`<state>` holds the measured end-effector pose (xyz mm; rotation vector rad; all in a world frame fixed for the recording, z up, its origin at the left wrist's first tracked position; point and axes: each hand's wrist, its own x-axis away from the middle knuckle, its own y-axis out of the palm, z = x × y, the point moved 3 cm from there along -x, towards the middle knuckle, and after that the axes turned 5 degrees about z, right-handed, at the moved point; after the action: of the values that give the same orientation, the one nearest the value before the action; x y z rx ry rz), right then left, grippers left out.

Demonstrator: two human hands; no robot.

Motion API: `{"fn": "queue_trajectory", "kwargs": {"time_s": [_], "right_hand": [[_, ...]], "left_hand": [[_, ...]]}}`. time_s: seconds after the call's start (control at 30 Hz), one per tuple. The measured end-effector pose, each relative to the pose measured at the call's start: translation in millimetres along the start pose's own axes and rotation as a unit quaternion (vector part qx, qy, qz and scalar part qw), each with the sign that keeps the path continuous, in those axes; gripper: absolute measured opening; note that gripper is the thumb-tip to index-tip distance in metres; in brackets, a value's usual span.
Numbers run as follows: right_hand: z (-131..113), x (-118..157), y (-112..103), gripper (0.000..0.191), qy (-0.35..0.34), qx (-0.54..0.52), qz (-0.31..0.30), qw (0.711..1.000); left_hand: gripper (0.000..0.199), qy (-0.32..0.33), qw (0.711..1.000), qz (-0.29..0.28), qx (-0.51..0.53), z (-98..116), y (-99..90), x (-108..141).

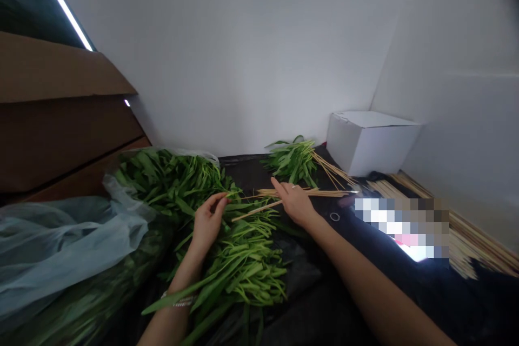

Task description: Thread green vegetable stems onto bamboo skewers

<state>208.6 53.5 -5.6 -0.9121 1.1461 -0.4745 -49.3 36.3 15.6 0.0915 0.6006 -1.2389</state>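
Note:
My left hand [208, 221] pinches the tip of a green leafy stem [229, 194] between its fingers, just above a loose pile of long, narrow-leaved greens [239, 265]. My right hand [295, 203] lies over several thin bamboo skewers [312, 193], which pass under its palm, and its fingers seem to hold them. A smaller bunch of the same greens [290, 162] sits beyond that hand, with more skewers poking out of it. A larger heap of greens [170, 186] lies further left, on a plastic bag.
A black cloth [324, 265] covers the work surface. Pale plastic sheeting [60, 243] lies at the left, below brown cardboard [60, 113]. A white box [371, 143] stands in the far corner. A long bundle of skewers [466, 243] lies along the right wall, beside a pixelated patch [401, 227].

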Motion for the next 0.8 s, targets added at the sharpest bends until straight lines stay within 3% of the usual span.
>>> {"fn": "queue_trajectory", "kwargs": {"time_s": [0.1, 0.2, 0.27, 0.37, 0.47, 0.6, 0.7, 0.8], "right_hand": [[-4, 0, -13, 0.050, 0.047, -0.009, 0.027, 0.999], [-13, 1, -26, 0.058, 0.083, -0.033, 0.027, 0.996], [-21, 1, -30, 0.071, 0.072, -0.052, 0.007, 0.996], [-31, 1, -31, 0.068, 0.048, -0.068, -0.036, 0.996], [-28, 2, -25, 0.053, 0.093, -0.058, -0.086, 0.990], [-7, 5, -16, 0.047, 0.173, -0.056, -0.153, 0.971], [6, 5, -12, 0.052, 0.160, -0.118, -0.164, 0.966], [15, 1, -11, 0.027, 0.130, -0.152, -0.138, 0.970]], "left_hand": [[0.032, -0.093, 0.982, 0.036, 0.158, 0, -5.0, -1], [0.036, -0.203, 0.929, 0.045, 0.306, -3, -4.3, 0], [0.038, -0.244, 0.904, 0.051, 0.347, -4, -3.3, 1], [0.044, -0.259, 0.895, 0.044, 0.360, -5, -1.2, 2], [0.045, -0.236, 0.909, 0.033, 0.342, -6, 0.2, 2], [0.041, -0.120, 0.951, 0.102, 0.265, -1, -5.8, -1], [0.035, -0.026, 0.978, 0.143, 0.153, 7, -8.7, 0], [0.032, 0.020, 0.992, 0.113, 0.056, 13, -3.7, 4]]}}
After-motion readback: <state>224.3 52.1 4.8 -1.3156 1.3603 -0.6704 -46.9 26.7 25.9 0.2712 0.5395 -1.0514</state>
